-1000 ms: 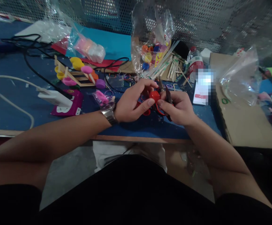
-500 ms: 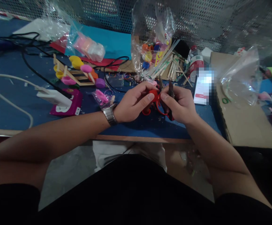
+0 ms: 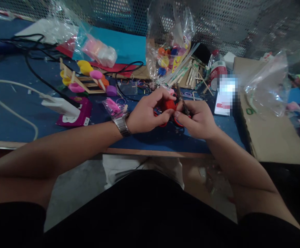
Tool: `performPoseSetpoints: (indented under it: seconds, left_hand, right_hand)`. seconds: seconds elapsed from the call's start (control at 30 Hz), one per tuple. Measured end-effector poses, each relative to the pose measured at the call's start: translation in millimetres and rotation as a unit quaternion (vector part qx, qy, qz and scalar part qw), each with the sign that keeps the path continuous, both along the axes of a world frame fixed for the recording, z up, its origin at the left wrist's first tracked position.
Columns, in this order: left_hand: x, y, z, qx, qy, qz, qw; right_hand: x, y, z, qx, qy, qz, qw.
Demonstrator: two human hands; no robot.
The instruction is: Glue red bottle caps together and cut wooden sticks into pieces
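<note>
There is one left hand point(image 3: 142, 116) and one right hand point(image 3: 200, 120), two in all. I count one watch point(image 3: 122, 125), one pair of scissors point(image 3: 186, 110), one red piece point(image 3: 169, 104), one phone point(image 3: 222, 100), one bottle point(image 3: 217, 66), one purple socket block point(image 3: 85, 112), one white charger point(image 3: 58, 106), one wooden frame point(image 3: 95, 92), two pink discs point(image 3: 96, 74) and one purple disc point(image 3: 111, 91). Clear bags point(image 3: 172, 26) number at least four. The sticks point(image 3: 191, 75) overlap too much for counting.

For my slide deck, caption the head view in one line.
The left grip holds a small red piece beside scissors in the right grip, over a cluttered blue table.
</note>
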State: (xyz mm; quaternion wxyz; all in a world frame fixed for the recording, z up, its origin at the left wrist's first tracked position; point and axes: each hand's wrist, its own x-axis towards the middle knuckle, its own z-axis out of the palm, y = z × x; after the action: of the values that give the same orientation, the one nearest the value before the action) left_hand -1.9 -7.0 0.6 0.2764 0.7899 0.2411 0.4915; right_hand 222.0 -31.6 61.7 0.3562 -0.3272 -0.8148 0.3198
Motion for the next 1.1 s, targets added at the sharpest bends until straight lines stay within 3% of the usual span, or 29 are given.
performPoseSetpoints:
  seconds: [0.23, 0.43, 0.7, 0.93, 1.0, 1.1]
  left_hand:
    - [-3.4, 0.1, 8.7, 0.070, 0.034, 0.041, 0.996]
    - [-3.3, 1.6, 7.4, 0.083, 0.048, 0.066, 0.993]
    - [-4.6, -4.3, 10.7, 0.098, 0.034, 0.026, 0.994]
    - [0.9, -7.2, 5.3, -0.082, -0.036, -0.131, 0.987]
    - [2.6, -5.0, 1.4, -0.108, -0.047, -0.139, 0.983]
    - [3.5, 0.2, -1.8, -0.087, -0.048, -0.116, 0.988]
  right_hand:
    - [-1.8, 0.5, -2.9, -0.075, 0.035, -0.001, 0.997]
    - [2.6, 2.4, -2.3, -0.134, 0.048, 0.011, 0.990]
    - [6.0, 5.8, -0.7, 0.036, 0.012, 0.031, 0.999]
    - [4.5, 1.6, 1.4, 0.084, -0.019, 0.032, 0.996]
    - [4.2, 2.2, 0.6, 0.096, -0.033, 0.020, 0.995]
    - [3.8, 3.2, -0.1, 0.101, -0.046, 0.004, 0.994]
